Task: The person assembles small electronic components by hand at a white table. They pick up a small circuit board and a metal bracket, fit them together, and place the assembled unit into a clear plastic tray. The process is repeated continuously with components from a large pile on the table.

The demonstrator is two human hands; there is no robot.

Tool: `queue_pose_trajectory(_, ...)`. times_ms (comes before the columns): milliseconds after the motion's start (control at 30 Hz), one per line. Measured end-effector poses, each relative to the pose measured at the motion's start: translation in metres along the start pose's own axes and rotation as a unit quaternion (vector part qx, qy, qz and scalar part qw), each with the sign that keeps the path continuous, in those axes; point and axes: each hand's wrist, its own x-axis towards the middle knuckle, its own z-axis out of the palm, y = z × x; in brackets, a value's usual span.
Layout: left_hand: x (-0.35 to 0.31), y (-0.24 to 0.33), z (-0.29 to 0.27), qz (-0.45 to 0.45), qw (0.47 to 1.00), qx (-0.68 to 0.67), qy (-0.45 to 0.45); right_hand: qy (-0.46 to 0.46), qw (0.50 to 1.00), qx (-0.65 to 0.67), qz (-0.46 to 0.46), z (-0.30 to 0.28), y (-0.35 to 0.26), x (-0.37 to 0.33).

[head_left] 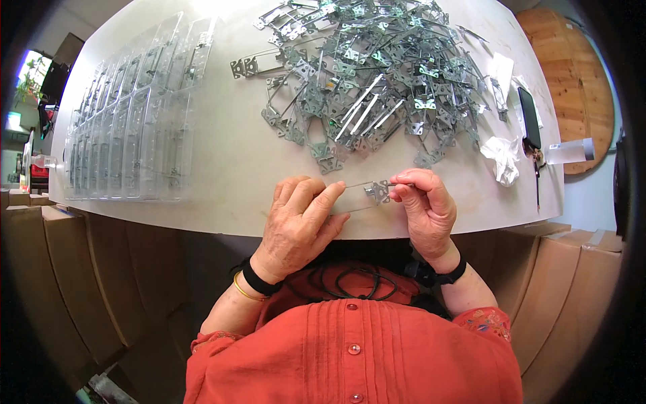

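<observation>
Near the front edge of the table, I hold a flat metal bracket with long thin wire sides [379, 193] between my two hands. My left hand [301, 214] is closed on its left end, thumb below and fingers above. At the plate end, my right hand [425, 205] pinches with thumb and forefinger; a small dark piece shows at those fingertips, too small to name. Just beyond my hands lies a large tangled heap of similar metal brackets [377, 74]. One bracket with two plates [252, 65] sticks out of the heap's left side.
Clear plastic compartment trays [182, 145] holding metal parts stand at the left. To the right lie a crumpled white tissue [502, 160], a dark phone [529, 118] and a clear bottle with a grey cap [568, 151]. Cardboard boxes [548, 289] stand below both table sides.
</observation>
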Motion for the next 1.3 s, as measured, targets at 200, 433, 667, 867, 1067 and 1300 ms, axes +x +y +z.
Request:
queue_pose_trajectory(200, -0.0002, -0.0021, 0.0005, 0.006, 1.000, -0.002, 0.008, -0.004, 1.000, -0.030, -0.006, 0.0009, 0.0001, 0.0022)
queue_pose_trajectory(433, 0.0004, -0.0020, 0.0012, 0.006, 1.000, -0.014, 0.015, -0.002, 0.999, -0.036, -0.006, 0.0013, -0.0003, 0.0028)
queue_pose_trajectory(667, 0.0008, -0.0021, 0.0002, 0.009, 1.000, -0.022, 0.018, 0.000, 0.998, -0.066, -0.012, 0.0008, 0.0009, 0.0020)
queue_pose_trajectory(867, 0.0005, -0.0016, -0.0004, 0.007, 1.000, -0.021, 0.019, -0.003, 0.997, -0.081, -0.021, 0.0011, 0.0008, 0.0028)
queue_pose_trajectory(1067, 0.0002, -0.0023, 0.0000, 0.009, 0.999, -0.029, 0.018, -0.002, 0.998, -0.067, -0.019, 0.0013, 0.0015, 0.0032)
queue_pose_trajectory(1300, 0.0003, -0.0030, 0.0003, 0.012, 0.999, -0.029, 0.016, -0.002, 0.995, -0.096, -0.026, -0.0003, -0.0005, 0.0026)
